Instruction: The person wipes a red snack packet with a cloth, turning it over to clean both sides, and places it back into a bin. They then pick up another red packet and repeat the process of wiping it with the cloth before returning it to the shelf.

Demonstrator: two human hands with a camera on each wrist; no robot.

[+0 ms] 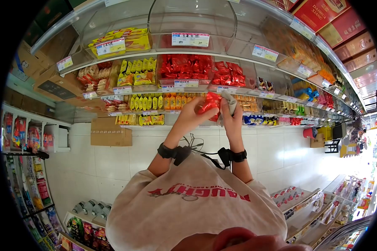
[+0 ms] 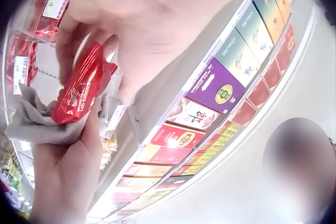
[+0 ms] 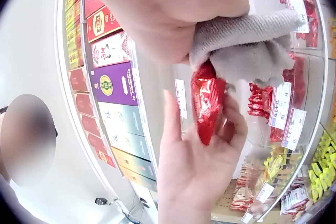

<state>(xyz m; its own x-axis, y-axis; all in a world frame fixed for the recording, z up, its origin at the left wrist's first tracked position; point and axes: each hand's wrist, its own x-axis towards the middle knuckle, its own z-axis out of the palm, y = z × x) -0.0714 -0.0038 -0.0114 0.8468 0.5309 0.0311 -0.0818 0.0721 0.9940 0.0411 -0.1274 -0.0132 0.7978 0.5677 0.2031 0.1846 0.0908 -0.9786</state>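
In front of the shelves, my left hand holds a red foil cookie packet between thumb and fingers. My right hand grips a grey cloth bunched against the packet's other side. Up close in the left wrist view, the shiny packet has crimped ends and pale lettering, and the cloth lies behind it, under the right thumb. From the right wrist, the packet rests over my left fingers, its upper end reaching the folded cloth.
A clear bin of red packets stands on the shelf just beyond my hands, beside yellow packets. Price tags line the shelf edges. Boxed goods fill an upper shelf. A cardboard box sits on the floor.
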